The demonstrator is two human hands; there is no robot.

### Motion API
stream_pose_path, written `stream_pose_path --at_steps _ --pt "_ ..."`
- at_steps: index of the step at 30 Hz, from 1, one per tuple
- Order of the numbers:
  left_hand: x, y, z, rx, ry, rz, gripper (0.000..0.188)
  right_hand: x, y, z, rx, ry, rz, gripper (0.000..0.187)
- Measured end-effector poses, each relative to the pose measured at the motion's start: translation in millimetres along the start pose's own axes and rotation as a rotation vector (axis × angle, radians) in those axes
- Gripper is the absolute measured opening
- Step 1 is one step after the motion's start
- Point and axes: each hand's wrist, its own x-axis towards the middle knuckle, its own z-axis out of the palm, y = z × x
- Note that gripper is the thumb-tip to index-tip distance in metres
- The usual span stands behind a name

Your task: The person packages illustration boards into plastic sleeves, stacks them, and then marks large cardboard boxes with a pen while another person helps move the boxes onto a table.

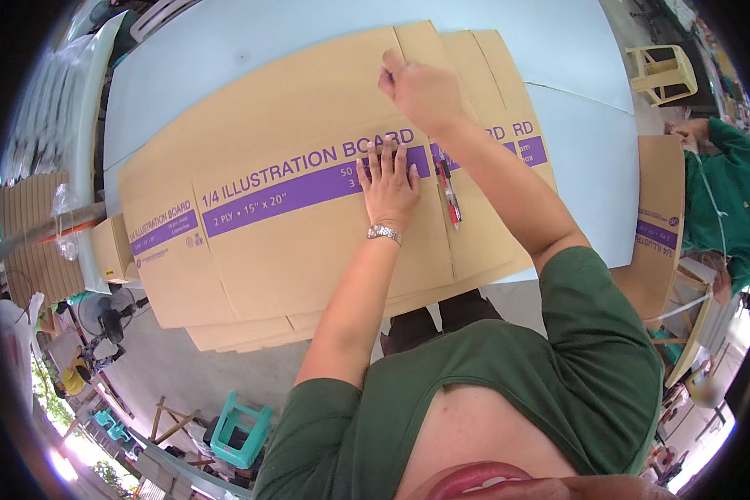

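Flattened brown cardboard box (308, 242) with purple band, lying atop stacked flats on pale table

1. The left hand (389, 182) lies flat, fingers spread, on the top sheet of a stack of flattened cardboard boxes (308, 225) with a purple band.
2. The right hand (421, 87) is closed in a fist at the far edge of the top sheet.
3. A red pen (450, 193) lies on the cardboard just beside the left hand.
4. The stack rests on a pale blue table (575, 142).
5. A wristwatch (384, 234) sits on the left wrist.
6. At the right, another person in a green top (721, 196) sits by another flat box (660, 225).
7. A yellow stool (662, 73) stands beyond the table, and a teal stool (242, 429) stands on the floor below.
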Motion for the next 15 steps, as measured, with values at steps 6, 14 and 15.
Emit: stream_pose_path --at_steps 6,14,15 --pt "13 12 6 0.044 -0.005 0.04 0.045 -10 62 71 -0.013 -0.068 0.035 0.021" --pt "3 15 2 0.028 -0.042 0.021 0.046 -25 108 28 -0.04 0.084 0.236 0.023" --pt "0 16 4 0.026 -0.052 0.029 0.046 -30 119 42 -0.073 0.1 0.234 0.023"
